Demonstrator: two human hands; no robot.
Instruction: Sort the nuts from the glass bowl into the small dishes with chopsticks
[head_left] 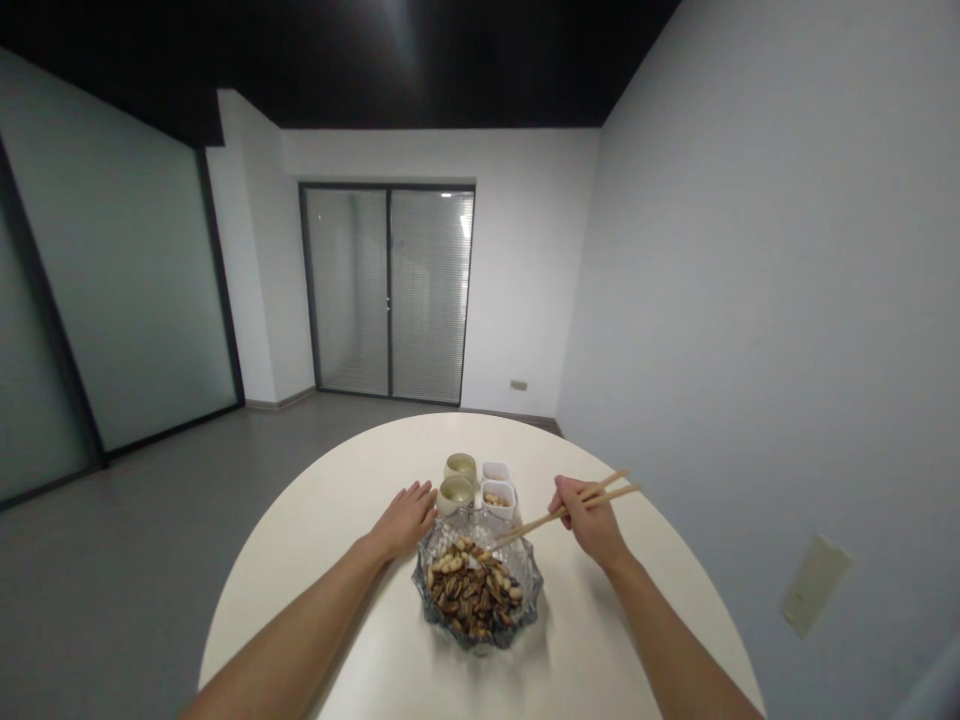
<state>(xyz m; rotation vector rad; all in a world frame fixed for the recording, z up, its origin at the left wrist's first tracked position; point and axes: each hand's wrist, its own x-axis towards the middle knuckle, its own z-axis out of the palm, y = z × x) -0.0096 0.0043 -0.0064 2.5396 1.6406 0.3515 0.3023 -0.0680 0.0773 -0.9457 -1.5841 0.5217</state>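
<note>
A glass bowl [534, 590] with a wavy rim stands near the middle of the table, filled with a mix of brown seeds or nuts [472, 590] and paler peanuts. Held in my right hand [589, 515] is a pair of wooden chopsticks [540, 522], whose tips reach into the bowl's right side. Whether the tips pinch anything is too small to tell. My left hand [406, 517] lies flat on the table, left of the bowl, fingers stretched out close to the nearer cup [456, 492].
Behind the bowl are a second greenish cup [460, 466], a white square dish holding pale nuts [498, 500] and another white dish [496, 471]. The round white table [300, 560] stands near a wall on the right. A glass door [388, 290] is at the back.
</note>
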